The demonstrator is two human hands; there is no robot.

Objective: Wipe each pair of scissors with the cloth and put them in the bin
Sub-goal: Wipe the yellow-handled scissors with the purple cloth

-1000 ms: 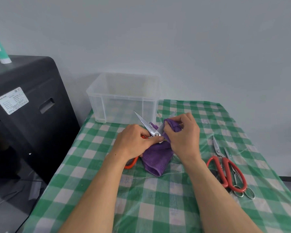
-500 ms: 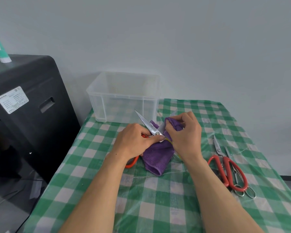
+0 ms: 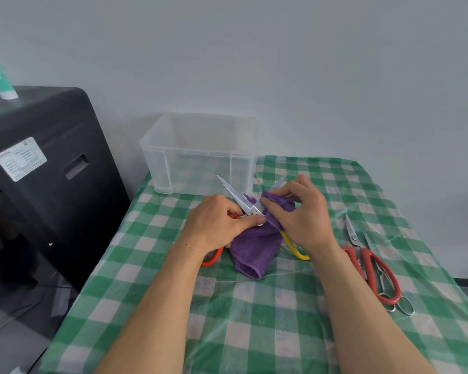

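My left hand (image 3: 222,222) grips the orange-handled scissors (image 3: 238,198) near their pivot, blades spread open and pointing up toward the bin. My right hand (image 3: 300,211) pinches the purple cloth (image 3: 254,247) around the right blade, whose tip pokes out above the fingers. The cloth hangs down onto the table. A yellow handle (image 3: 292,245) shows under my right wrist; what it belongs to is hidden. The clear plastic bin (image 3: 200,152) stands just behind the hands. Red-handled scissors (image 3: 368,260) and small steel scissors (image 3: 389,290) lie at the right.
The green checked tablecloth (image 3: 254,319) is covered with clear film. A black machine (image 3: 38,171) stands against the table's left edge. A grey wall is close behind the bin.
My right hand has slid the cloth slightly up the right blade, and the yellow handle beneath my wrist has come into view. The left hand has stayed put.
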